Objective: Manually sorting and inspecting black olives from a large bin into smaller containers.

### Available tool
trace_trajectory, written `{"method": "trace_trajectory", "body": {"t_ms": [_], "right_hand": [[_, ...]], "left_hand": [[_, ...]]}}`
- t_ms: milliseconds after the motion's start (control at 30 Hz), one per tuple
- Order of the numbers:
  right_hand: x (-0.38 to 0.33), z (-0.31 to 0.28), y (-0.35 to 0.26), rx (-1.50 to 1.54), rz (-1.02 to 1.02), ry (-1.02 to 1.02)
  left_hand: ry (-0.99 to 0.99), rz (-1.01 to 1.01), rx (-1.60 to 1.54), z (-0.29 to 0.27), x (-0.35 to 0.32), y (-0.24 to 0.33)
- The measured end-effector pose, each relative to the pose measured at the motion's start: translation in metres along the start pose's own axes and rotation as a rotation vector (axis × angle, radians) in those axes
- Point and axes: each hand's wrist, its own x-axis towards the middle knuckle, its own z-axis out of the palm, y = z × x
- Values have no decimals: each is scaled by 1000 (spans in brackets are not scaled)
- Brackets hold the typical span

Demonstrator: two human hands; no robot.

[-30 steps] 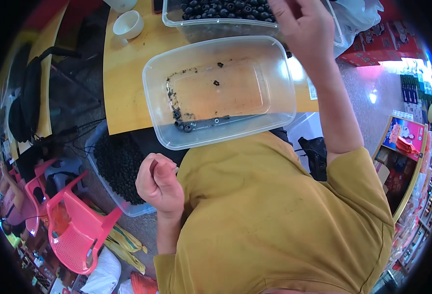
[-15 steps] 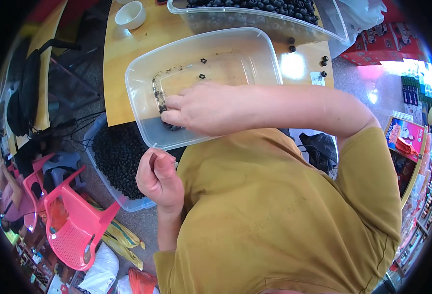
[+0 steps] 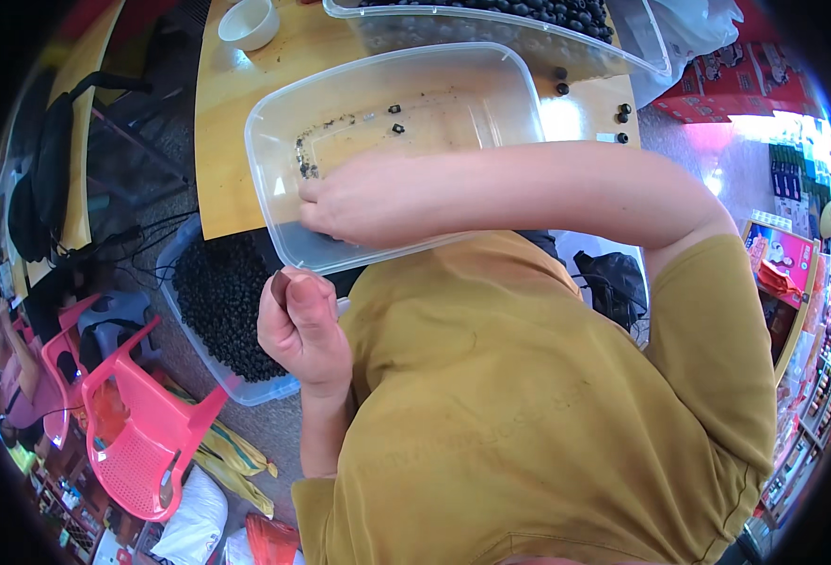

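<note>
A clear plastic tub (image 3: 263,122) sits at the table's near edge, its near corner jutting past it. My right hand (image 3: 363,198) reaches into it, palm down, with fingers curled and tips hidden. Beside the fingers lie dark crumbs and bits (image 3: 308,169). Two small black pieces (image 3: 397,128) rest farther back on the tub floor. My left hand (image 3: 310,330) is closed in a pinch just below the tub's near left corner. A brownish edge shows at its fingertips; I cannot make out what it is or whether the hand touches the tub.
A large clear bin of black beads (image 3: 566,21) stands at the back of the wooden table (image 3: 219,179). Another bin of black beads (image 3: 222,301) is lower down on the left. Loose beads (image 3: 623,118) lie at the right edge. A white bowl (image 3: 249,24) and pink chair (image 3: 147,452) stand left.
My right hand's fingers have drawn in more tightly and shifted slightly left inside the tub. The small black pieces on the tub floor have shifted a little. My left hand stays pinched.
</note>
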Motion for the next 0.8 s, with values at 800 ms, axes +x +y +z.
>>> {"method": "trace_trajectory", "body": {"t_ms": [800], "right_hand": [[-40, -64, -15, 954, 309, 74]], "left_hand": [[38, 27, -34, -4, 10, 3]]}}
